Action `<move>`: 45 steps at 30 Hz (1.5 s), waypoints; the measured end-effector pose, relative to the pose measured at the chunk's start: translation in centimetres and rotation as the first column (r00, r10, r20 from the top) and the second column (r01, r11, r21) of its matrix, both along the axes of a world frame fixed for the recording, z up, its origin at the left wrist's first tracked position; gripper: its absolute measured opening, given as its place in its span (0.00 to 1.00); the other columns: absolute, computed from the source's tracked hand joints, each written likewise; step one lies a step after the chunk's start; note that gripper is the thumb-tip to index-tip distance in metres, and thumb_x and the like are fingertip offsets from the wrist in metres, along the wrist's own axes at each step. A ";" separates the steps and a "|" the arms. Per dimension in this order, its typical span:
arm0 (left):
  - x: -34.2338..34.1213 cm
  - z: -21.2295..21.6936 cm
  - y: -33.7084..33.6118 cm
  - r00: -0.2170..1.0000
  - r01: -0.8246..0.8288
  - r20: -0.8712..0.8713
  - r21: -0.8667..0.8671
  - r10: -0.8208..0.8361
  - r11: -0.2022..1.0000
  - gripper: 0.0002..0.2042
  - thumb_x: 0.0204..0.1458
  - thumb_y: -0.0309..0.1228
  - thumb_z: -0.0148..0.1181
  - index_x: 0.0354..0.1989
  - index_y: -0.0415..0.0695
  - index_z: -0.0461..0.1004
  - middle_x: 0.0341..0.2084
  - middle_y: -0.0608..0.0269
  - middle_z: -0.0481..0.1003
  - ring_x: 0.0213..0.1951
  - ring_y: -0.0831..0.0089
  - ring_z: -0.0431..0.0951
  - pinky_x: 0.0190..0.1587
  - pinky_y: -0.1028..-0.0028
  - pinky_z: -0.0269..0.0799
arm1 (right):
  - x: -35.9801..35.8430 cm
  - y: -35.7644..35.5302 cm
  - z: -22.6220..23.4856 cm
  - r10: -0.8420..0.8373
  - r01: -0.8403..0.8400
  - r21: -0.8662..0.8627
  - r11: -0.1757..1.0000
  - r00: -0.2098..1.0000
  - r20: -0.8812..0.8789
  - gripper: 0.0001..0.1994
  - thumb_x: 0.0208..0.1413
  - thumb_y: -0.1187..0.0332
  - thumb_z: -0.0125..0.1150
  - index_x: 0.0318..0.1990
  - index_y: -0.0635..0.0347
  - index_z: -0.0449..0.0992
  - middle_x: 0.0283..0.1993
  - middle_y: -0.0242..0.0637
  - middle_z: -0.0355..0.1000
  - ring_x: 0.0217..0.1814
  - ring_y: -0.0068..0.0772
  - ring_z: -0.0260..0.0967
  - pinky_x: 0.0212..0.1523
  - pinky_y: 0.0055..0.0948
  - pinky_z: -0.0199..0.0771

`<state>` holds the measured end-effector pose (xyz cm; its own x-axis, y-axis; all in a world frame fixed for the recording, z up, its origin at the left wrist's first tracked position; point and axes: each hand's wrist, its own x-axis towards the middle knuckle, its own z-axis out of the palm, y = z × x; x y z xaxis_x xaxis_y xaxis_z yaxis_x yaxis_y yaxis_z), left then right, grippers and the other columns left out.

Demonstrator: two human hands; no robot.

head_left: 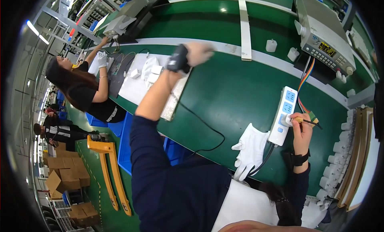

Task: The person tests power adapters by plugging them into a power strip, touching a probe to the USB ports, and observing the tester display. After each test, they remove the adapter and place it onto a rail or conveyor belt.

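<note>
My left hand [198,54], smeared by motion, is stretched out over the green bench near its far edge, with a black band round the wrist. Its fingers cannot be made out. At the right, my right hand [303,130] pinches a yellowish piece [298,119] with a black lead running off to the right. This piece is right beside a white plug-in adapter [286,120] on the white power strip [278,130]. A small green connector [313,116] on coloured wires lies just beyond my fingers. Next to the strip lies a white glove [252,148].
A bench meter [326,48] with a lit display stands at the far right. White adapters [340,148] line the right edge. A white board [134,84] with white pieces lies at left. A co-worker [92,86] works farther left; a black cable [208,126] crosses the bench.
</note>
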<state>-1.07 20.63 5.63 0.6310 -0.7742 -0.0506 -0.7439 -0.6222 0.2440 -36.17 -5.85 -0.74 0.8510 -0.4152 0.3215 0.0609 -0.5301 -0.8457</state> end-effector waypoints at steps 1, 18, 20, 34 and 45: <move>0.9 1.1 4.2 0.989 -0.048 0.143 0.071 0.038 0.996 0.15 0.56 0.35 0.53 0.50 0.45 0.76 0.42 0.51 0.78 0.43 0.57 0.79 0.49 0.66 0.73 | 0.2 0.1 0.0 0.000 0.000 -0.020 1.000 1.000 0.023 0.04 0.55 0.73 0.57 0.36 0.62 0.76 0.33 0.35 0.63 0.34 0.29 0.62 0.34 0.24 0.61; 11.6 -12.1 36.9 0.328 -0.851 0.553 -0.180 0.766 0.494 0.22 0.49 0.41 0.56 0.50 0.42 0.72 0.42 0.49 0.77 0.48 0.50 0.75 0.48 0.58 0.72 | 0.3 -0.4 -1.5 0.048 -0.052 0.040 0.998 0.994 0.093 0.05 0.56 0.74 0.55 0.36 0.64 0.76 0.38 0.34 0.70 0.41 0.29 0.66 0.45 0.25 0.64; 11.8 -10.5 38.0 0.609 -0.649 0.006 -0.570 0.793 0.503 0.22 0.51 0.34 0.58 0.54 0.40 0.69 0.43 0.53 0.75 0.47 0.63 0.77 0.47 0.67 0.73 | 1.1 -0.3 -1.7 0.048 -0.048 -0.006 0.999 0.994 0.101 0.05 0.56 0.74 0.56 0.36 0.64 0.76 0.39 0.34 0.71 0.42 0.30 0.67 0.45 0.26 0.66; -13.4 -4.1 -11.9 0.175 -0.436 -0.746 -0.644 -0.643 0.629 0.30 0.51 0.23 0.61 0.62 0.50 0.56 0.47 0.57 0.71 0.47 0.62 0.76 0.44 0.69 0.75 | 0.4 -0.1 0.1 0.049 -0.053 0.141 0.989 0.998 0.031 0.05 0.55 0.72 0.59 0.37 0.62 0.78 0.37 0.32 0.69 0.38 0.27 0.66 0.40 0.24 0.66; -15.7 -7.6 -19.0 0.846 0.171 -0.257 -0.699 -0.467 0.694 0.23 0.47 0.29 0.68 0.52 0.42 0.69 0.42 0.57 0.77 0.46 0.70 0.78 0.48 0.71 0.73 | 0.1 -0.4 -0.5 0.072 -0.078 0.134 0.988 0.996 0.047 0.06 0.53 0.71 0.62 0.38 0.60 0.80 0.34 0.32 0.66 0.33 0.24 0.66 0.36 0.21 0.66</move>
<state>-16.82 1.64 -1.99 0.3762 -0.8597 0.3455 -0.6124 0.0491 0.7890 -36.09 -6.29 -1.23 0.8683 -0.3930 0.3026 0.1331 -0.4031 -0.9054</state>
